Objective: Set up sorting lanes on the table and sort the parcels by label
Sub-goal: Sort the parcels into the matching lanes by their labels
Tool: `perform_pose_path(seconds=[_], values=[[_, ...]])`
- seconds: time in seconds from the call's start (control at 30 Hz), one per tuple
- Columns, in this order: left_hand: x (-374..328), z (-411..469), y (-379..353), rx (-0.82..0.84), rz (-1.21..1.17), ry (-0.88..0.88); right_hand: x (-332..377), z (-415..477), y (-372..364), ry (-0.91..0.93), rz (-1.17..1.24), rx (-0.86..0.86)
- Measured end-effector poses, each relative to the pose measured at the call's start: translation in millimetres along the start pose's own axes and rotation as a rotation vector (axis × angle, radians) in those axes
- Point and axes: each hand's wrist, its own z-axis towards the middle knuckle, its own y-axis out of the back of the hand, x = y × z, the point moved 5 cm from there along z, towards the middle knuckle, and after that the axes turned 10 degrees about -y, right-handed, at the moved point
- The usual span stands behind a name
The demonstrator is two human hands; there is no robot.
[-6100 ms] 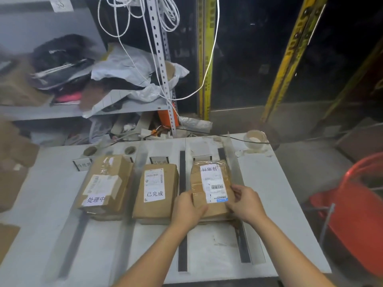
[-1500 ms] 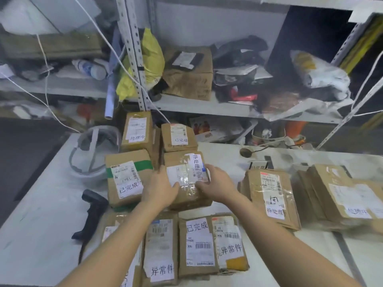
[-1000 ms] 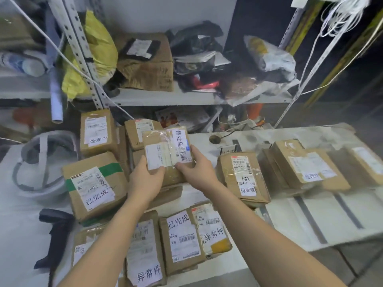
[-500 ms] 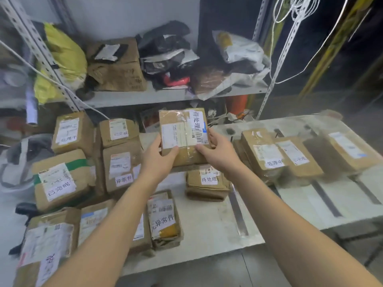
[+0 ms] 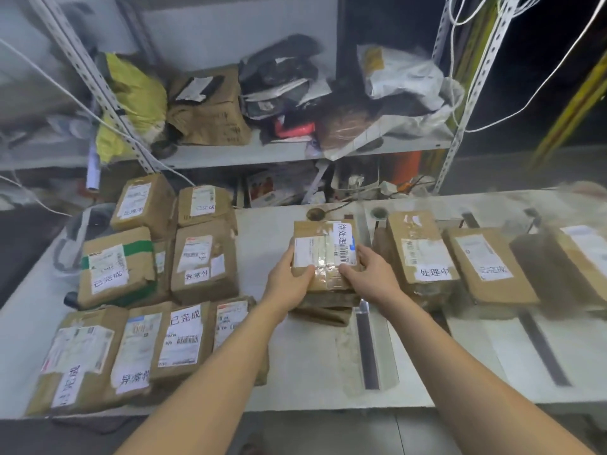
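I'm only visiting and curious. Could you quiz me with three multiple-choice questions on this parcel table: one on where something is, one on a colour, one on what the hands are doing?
1. Where is the held parcel?
A. on the shelf
B. above another parcel on the table
C. on the floor

2. What colour is the band on the taped parcel at the left?
A. red
B. green
C. blue

3. What are the hands doing?
A. both hang empty
B. only one holds something
C. left hand and right hand both grip the held parcel

Answers:
1 B, a brown parcel shows beneath it.
2 B, a green strip crosses its top.
3 C, fingers curl round both its sides.
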Motion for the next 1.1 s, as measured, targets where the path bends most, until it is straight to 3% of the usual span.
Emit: perform_pose_path(seconds=[0.13,0.3,0.6,0.77,0.9,1.1], values=[[-8,-4,18,0.043,0.114,-0.007,21,0,0,0.091,-0.260,-0.013],[-14,-3,107,0.014,0.478,-0.020,84,-9,-29,0.326,-0.425,0.028],[26,-5,317,-0.267,0.799,-0.033,198,-19,-175,0.516,-0.559,0.084],[85,11,418,-0.287,0.884,0.047,240,-16,-274,0.492,-0.618,0.109],[139,18,456,-0.236,0.751,0.141,258,-12,-344,0.413,-0.618,0.186],[205,24,450,-0.146,0.315,0.244,254,-3,-414,0.160,-0.497,0.339]])
